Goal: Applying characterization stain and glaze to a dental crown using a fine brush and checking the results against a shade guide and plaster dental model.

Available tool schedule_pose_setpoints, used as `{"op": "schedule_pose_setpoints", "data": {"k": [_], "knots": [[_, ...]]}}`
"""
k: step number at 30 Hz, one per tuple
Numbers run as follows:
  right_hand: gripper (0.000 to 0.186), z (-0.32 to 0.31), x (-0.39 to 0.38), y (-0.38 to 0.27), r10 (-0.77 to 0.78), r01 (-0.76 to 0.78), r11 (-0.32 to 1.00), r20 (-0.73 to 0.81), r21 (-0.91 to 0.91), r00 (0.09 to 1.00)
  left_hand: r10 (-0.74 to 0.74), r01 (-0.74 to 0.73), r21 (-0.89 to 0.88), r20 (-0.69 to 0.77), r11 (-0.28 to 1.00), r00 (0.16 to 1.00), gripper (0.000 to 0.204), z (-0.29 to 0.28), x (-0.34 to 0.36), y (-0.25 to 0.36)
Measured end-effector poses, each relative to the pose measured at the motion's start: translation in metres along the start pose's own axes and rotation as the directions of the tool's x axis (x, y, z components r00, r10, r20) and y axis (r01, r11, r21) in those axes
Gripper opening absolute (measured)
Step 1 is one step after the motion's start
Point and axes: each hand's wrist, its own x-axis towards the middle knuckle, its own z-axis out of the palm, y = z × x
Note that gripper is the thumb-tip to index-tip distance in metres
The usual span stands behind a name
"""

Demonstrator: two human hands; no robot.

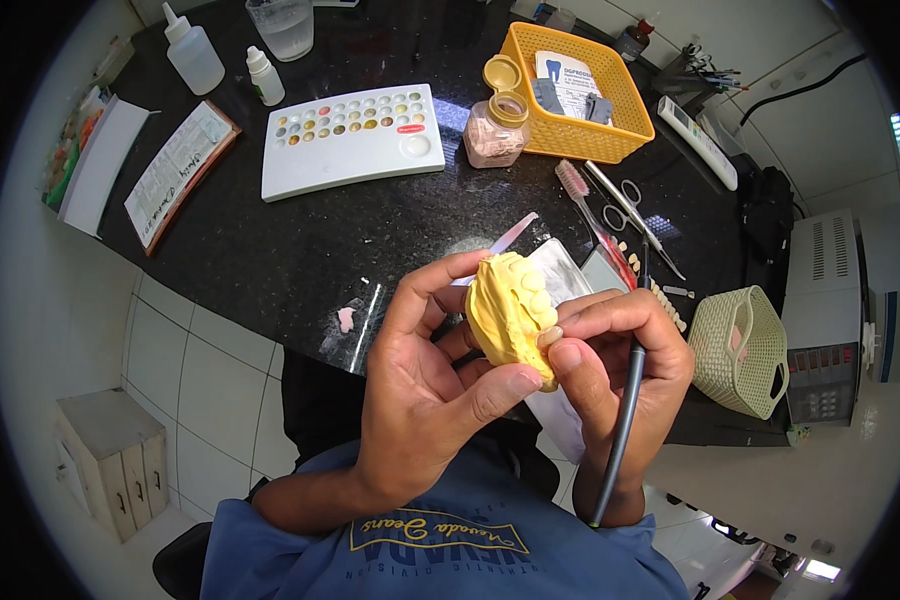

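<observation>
A yellow dental cast [505, 312] with a row of moulded teeth rests in my left hand [415, 365], which is closed round it with the thumb along its lower edge. My right hand [625, 370] pinches a small cream artificial tooth [550, 337] between thumb and index finger, against the right side of the cast. A slim black-handled tool [627, 420] is also tucked among the right fingers, its lower end pointing toward my shirt. Its upper tip is hard to make out. Just past the cast lies a pink and clear strip [515, 232] on the black worktop [400, 225].
Behind lie a white palette [350, 165], an open jar of pink powder [497, 130] and a yellow basket [615, 140]. To the right are a toothbrush [595, 222], scissors [625, 205], several loose teeth [667, 305] and a pale green basket [740, 350]. Bottles [192, 55] stand far left.
</observation>
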Motion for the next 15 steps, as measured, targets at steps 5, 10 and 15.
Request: {"op": "schedule_pose_setpoints", "data": {"k": [5, 10, 15], "knots": [[0.013, 0.0010, -0.0001, -0.0005, 0.017, -0.016, 0.999, -0.018, 0.043, 1.000, -0.013, 0.013, 0.011, 0.004, 1.000, 1.000, 0.071, 0.0003, -0.0003, -0.0006], [0.013, 0.0012, -0.0002, -0.0002, 0.016, -0.016, 0.999, -0.021, 0.036, 1.000, -0.009, 0.009, 0.006, -0.001, 1.000, 1.000, 0.070, 0.0007, -0.0006, -0.0018], [0.014, 0.0002, -0.0014, 0.0002, 0.010, -0.009, 0.999, -0.020, 0.036, 1.000, 0.010, -0.010, 0.015, 0.012, 1.000, 1.000, 0.070, 0.0004, -0.0007, -0.0035]]}}
